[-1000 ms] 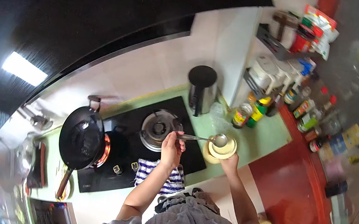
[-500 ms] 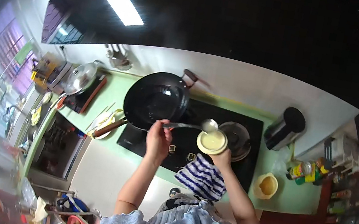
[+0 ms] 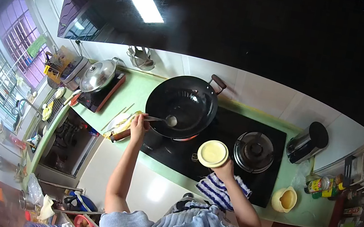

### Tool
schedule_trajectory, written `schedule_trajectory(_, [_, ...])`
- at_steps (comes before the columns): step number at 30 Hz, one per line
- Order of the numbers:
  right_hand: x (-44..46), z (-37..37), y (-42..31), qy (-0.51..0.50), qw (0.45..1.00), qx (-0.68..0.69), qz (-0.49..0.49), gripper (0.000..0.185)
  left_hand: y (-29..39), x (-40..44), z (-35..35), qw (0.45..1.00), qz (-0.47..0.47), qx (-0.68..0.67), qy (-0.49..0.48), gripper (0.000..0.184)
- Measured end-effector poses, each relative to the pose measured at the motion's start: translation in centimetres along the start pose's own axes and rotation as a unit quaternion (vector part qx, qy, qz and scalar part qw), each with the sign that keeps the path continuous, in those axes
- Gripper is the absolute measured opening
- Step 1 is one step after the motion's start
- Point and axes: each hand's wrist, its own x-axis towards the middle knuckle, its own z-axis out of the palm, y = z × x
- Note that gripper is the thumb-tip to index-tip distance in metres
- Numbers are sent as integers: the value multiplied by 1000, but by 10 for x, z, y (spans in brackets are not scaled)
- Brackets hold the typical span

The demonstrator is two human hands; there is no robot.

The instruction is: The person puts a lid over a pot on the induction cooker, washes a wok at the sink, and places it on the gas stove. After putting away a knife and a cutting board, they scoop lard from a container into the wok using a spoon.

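Observation:
My left hand (image 3: 140,125) is closed around the handle of a metal ladle (image 3: 170,121). The ladle's bowl is over the near side of the black wok (image 3: 194,113), and the wok's wooden handle (image 3: 121,135) lies just below that hand. My right hand (image 3: 225,170) grips a round, pale yellow jar (image 3: 204,160) above the front of the stove. Its mouth faces up and shows pale yellow contents. Below the right wrist hangs a blue-and-white striped cloth (image 3: 217,191) at the counter edge.
The black cooktop (image 3: 268,176) has a bare burner (image 3: 255,151) on the right. Farther right stand a black cylinder (image 3: 308,142), a cream pitcher (image 3: 284,199) and several bottles (image 3: 321,185). A lidded pan (image 3: 98,75) rests on the left. The dark range hood (image 3: 235,26) hangs overhead.
The ladle has moved left from beside the jar to over the wok, with my left hand. The jar stays in my right hand. The camera view has shifted.

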Motion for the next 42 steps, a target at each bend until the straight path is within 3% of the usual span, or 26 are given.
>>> schedule_trajectory(5, [-11,-14,-3,42,999,-16,9,46,15,13,-3,993,-18,116,-8,27])
schedule_trajectory(8, [-18,-21,4,79,997,-19,1,47,34,35,-8,969,48,243,2,27])
schedule_trajectory(15, [-37,-27,8,102,992,-22,68,49,47,103,33,910,208,358,-37,23])
schedule_trajectory(24, [-60,-33,4,142,984,-28,101,47,31,132,76,901,208,376,-63,23])
schedule_trajectory(29, [-71,-36,14,148,982,-9,114,44,27,121,52,847,243,470,-51,24])
schedule_trajectory(32, [-74,-39,12,139,984,-12,113,43,31,106,40,824,215,520,-67,25])
schedule_trajectory(36, [-77,-47,10,135,985,-16,105,42,30,91,27,822,253,507,-65,25])
schedule_trajectory(38, [-81,-51,14,140,983,-27,112,38,50,69,33,932,127,338,-29,24])
schedule_trajectory(42, [-88,-68,11,148,980,-35,132,38,39,58,21,919,114,377,-10,25])
